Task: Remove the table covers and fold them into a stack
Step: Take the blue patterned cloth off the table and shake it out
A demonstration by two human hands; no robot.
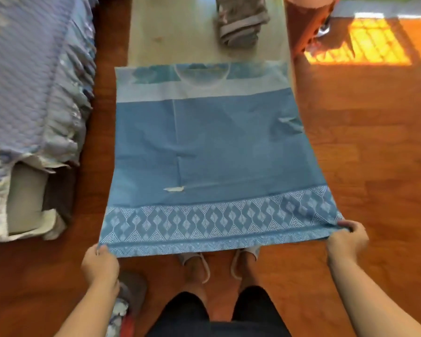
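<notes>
Folding was the step in hand: the blue table cover [204, 152] lay stretched lengthwise over the pale table [170, 32], its far end resting on the tabletop and its patterned border pulled out toward the person, clear of the table's near edge. The left hand [100, 262] pinched the near left corner and the right hand [348, 239] pinched the near right corner, the two held wide apart so the hem ran taut between them. Both forearms reached forward and slightly outward from the body, the right hand a little farther forward than the left. At the far end of the table sat a folded grey-brown cloth [241, 23], probably a cover already done and the start of the stack, though blur made that hard to confirm. The next move likely called for carrying the held edge forward to meet the far edge, keeping both corners level so the halves lined up. A quilted bed [32, 93] stood to the left on the wooden floor [362, 154].
</notes>
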